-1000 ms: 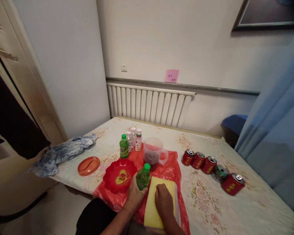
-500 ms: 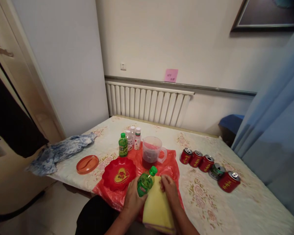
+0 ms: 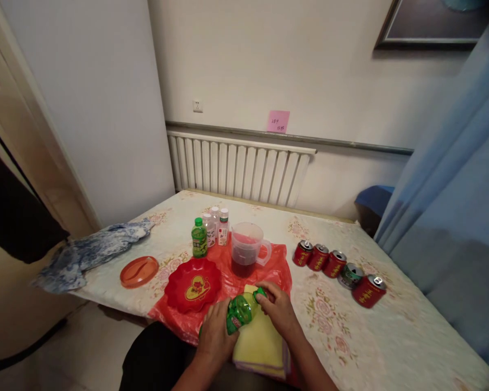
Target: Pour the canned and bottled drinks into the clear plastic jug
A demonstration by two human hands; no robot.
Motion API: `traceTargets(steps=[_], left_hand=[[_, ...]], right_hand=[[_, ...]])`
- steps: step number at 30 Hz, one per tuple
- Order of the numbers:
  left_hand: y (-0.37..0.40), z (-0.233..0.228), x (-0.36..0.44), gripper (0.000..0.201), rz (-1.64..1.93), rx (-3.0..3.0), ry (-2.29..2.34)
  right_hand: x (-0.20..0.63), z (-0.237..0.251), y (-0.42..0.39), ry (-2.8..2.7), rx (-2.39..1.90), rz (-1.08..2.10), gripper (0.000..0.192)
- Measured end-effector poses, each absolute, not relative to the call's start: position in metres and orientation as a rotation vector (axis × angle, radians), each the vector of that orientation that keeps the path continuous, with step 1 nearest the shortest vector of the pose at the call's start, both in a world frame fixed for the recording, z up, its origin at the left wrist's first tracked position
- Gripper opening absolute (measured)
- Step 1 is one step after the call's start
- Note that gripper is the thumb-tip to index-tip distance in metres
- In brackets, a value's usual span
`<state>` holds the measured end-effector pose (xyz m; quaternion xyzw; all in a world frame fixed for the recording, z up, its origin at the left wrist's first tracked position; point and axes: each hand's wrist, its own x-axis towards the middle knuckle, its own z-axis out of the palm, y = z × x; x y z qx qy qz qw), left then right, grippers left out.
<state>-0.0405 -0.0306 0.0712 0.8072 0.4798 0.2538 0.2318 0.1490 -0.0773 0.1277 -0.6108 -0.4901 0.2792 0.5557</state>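
Note:
My left hand [image 3: 214, 336] grips a small green bottle [image 3: 239, 310], tilted with its green cap pointing right. My right hand [image 3: 277, 305] has its fingers closed around that cap. Both hands are above a stack of yellow cloths [image 3: 259, 343] lying on a red plastic bag [image 3: 228, 282] at the table's near edge. A red heart-printed dish [image 3: 192, 284] lies just left of my hands.
A plastic jug [image 3: 246, 250] holding red liquid stands behind my hands. Another green bottle [image 3: 199, 238] and small clear bottles [image 3: 217, 227] stand to its left. An orange lid [image 3: 139, 271] and blue patterned cloth [image 3: 89, 254] lie at the left. Several red cans [image 3: 334, 264] line the right.
My left hand has tilted the green bottle from upright to nearly sideways. My right hand has left the yellow cloths and closed on the bottle's cap.

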Motion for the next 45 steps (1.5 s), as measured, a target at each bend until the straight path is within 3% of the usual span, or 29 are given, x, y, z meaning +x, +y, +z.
traceTargets(steps=[21, 45], left_hand=[[-0.035, 0.064, -0.043, 0.062, 0.729, 2.22, 1.201], [-0.04, 0.075, -0.047, 0.064, 0.741, 2.097, 1.183]], right_hand=[[0.154, 0.125, -0.097, -0.951, -1.246, 0.983, 0.033], [0.145, 0.117, -0.107, -0.693, -1.098, 1.073, 0.042]])
